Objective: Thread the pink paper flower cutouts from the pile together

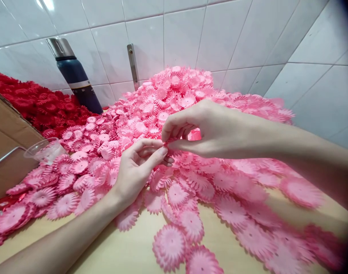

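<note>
A big heap of pink fabric flower petals (pixel 174 95) covers the wooden table (pixel 128 247). My left hand (pixel 136 167) and my right hand (pixel 202 129) meet above the heap's middle. Fingertips of both hands pinch one small pink petal piece (pixel 166 144) between them; most of it is hidden by the fingers. More flat pink petals (pixel 170 243) lie loose near the front edge.
A pile of red petals (pixel 39 106) lies at the back left. A dark blue flask with a steel cap (pixel 77 80) leans on the white tiled wall. A clear plastic cup (pixel 44 149) sits beside a cardboard box (pixel 8 152) at left.
</note>
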Available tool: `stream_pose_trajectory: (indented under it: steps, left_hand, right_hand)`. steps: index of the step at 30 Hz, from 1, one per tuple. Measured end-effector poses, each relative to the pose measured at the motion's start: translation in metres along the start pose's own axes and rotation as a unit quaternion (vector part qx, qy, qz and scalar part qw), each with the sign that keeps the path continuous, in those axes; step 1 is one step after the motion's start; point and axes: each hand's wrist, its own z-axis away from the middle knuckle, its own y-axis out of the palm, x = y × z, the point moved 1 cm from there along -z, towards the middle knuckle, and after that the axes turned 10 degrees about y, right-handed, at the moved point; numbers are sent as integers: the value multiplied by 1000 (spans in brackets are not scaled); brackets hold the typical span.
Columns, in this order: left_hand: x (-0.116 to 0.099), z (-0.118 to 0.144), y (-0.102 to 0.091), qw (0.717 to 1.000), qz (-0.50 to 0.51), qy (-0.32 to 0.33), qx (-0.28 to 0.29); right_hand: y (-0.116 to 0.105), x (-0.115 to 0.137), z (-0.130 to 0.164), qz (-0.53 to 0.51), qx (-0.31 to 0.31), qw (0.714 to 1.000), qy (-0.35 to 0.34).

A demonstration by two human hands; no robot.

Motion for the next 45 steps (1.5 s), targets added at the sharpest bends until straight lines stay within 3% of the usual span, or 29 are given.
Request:
stream_pose_trajectory:
  steps: [10, 17, 20, 27, 33, 35, 38, 41, 45]
  left_hand:
    - [-3, 1, 2, 999, 28, -22, -9]
    - [-4, 2, 1, 998, 58, -20, 30]
    - [-4, 3, 3, 998, 43, -21, 44]
    - [-3, 2, 2, 999, -37, -18, 8]
    - [-4, 0, -1, 999, -45, -10, -24]
    - [-5, 1, 2, 997, -69, -12, -14]
    - [-7, 3, 5, 996, -84, -8, 4]
    - [-7, 2, 4, 997, -82, 12, -7]
    - [-5, 1, 3, 997, -68, 16, -15]
  right_hand:
    - [7, -9, -1, 34, -9, 999, -5]
    - [11, -6, -2, 30, -34, 999, 4]
    - [11, -3, -4, 38, -40, 998, 17]
    - [16, -2, -7, 83, -38, 995, 43]
    - [11, -13, -11, 73, -176, 971, 144]
    - [3, -22, -10, 52, -229, 958, 164]
    - [-7, -32, -8, 109, -279, 938, 173]
    - [-9, -31, -5, 105, -234, 953, 165]
    - [-1, -18, -2, 8, -36, 995, 98]
